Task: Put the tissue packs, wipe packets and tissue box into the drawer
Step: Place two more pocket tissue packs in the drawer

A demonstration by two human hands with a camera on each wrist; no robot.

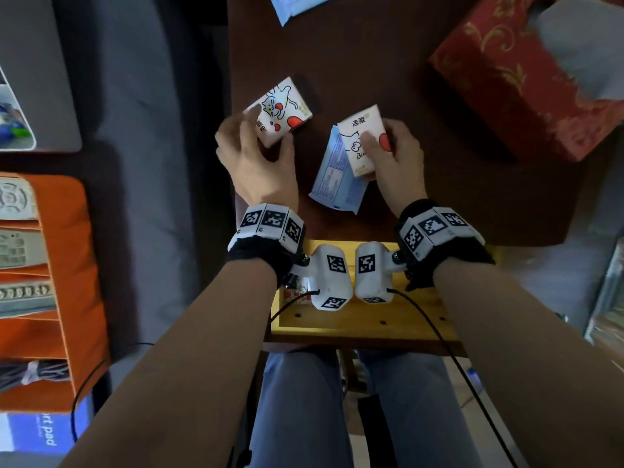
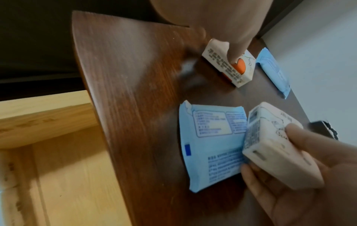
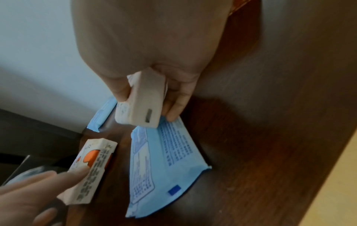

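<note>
Right hand: fingers and thumb curled round one white tissue pack, held just above the table and over the edge of a blue wipe packet that lies flat on the wood.
Left hand: fingers closing on a second tissue pack with cat and heart print; thumb and fingertips pinch its near end, the pack resting on the table near the left edge.
Second wipe packet: at the far edge of the table, well apart from both hands, untouched.
Tissue box, red with gold pattern: far right of the table, a tissue standing out of its top, untouched.
Drawer: light wood, open below the table's near edge, under the wrists. A small printed item shows at its left side, partly hidden by the left wrist; probably one pack already in, though it cannot be told for certain.
Progress, as judged: early. Two packs in hand, two wipe packets and the box left.
Surroundings: orange organiser with remote controls to the left; wrist-camera cables hang over the drawer front and could snag.
</note>
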